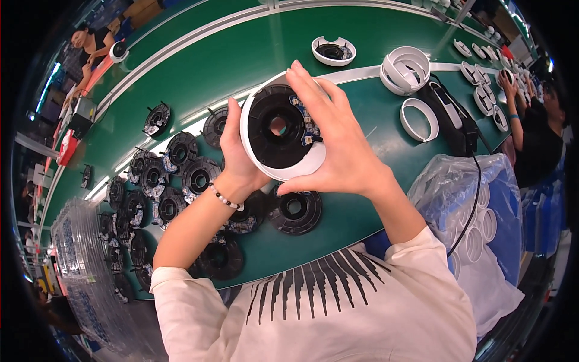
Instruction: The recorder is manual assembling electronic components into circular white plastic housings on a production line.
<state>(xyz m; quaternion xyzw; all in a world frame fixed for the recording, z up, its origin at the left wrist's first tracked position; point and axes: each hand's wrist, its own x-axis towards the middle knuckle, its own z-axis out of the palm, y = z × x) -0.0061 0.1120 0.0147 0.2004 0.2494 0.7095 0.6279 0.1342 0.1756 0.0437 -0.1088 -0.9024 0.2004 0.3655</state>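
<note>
Raised over the bench, a white round plastic housing (307,168) is gripped between both my hands. Inside it sits a black disc (263,133) with a hole through its middle and a small blue circuit board (310,123) along its right side. My left hand (238,158) is closed on the housing's left and lower side, its fingers partly hidden behind. From the right, my right hand (342,140) wraps the rim, with fingers over the top and thumb along the bottom. Black disc parts (181,149) with circuit boards lie in a cluster left of and below my hands.
A filled white housing (333,52) lies ahead. White rings (419,120), some stacked, and a black tool (449,114) with a cord lie right. A plastic-lined blue bin (505,199) holds white rings. Clear trays (78,253) stack at left. Co-workers (543,133) work at both sides.
</note>
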